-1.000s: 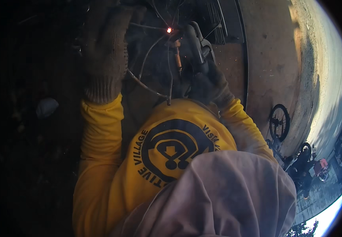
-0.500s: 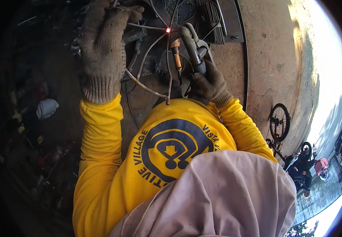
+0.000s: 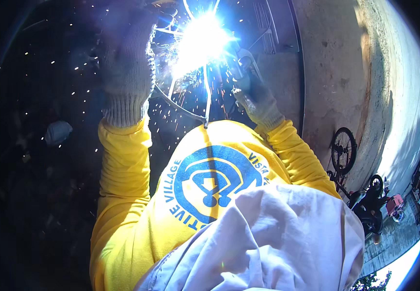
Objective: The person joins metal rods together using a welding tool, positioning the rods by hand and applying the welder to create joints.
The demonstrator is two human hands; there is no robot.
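Observation:
A blinding welding arc [image 3: 202,43] burns where several bent metal rods [image 3: 183,110] meet, and its glare hides the joint. My gloved right hand [image 3: 258,102] is closed around a grey welding gun [image 3: 239,68] with a bent neck, right of the arc. The gun's tip is lost in the light. My left hand [image 3: 127,72], in a knitted glove, is raised left of the arc beside the rods. Its fingers sink into shadow at the top, so their grip is hidden. One rod's lower end comes close to my yellow shirt [image 3: 166,165].
Sparks fly left and downward. A metal plate edge [image 3: 298,72] runs along the right of the work spot. Further right stand a bicycle wheel [image 3: 344,150] and a parked motorcycle [image 3: 367,206]. A pale bundle [image 3: 58,133] lies in the dark at left.
A small red glow at the rod joint has become a bright arc with flying sparks. Surroundings look darker, and the orange-bodied tool below the joint is no longer visible. Both hands stay nearly in place.

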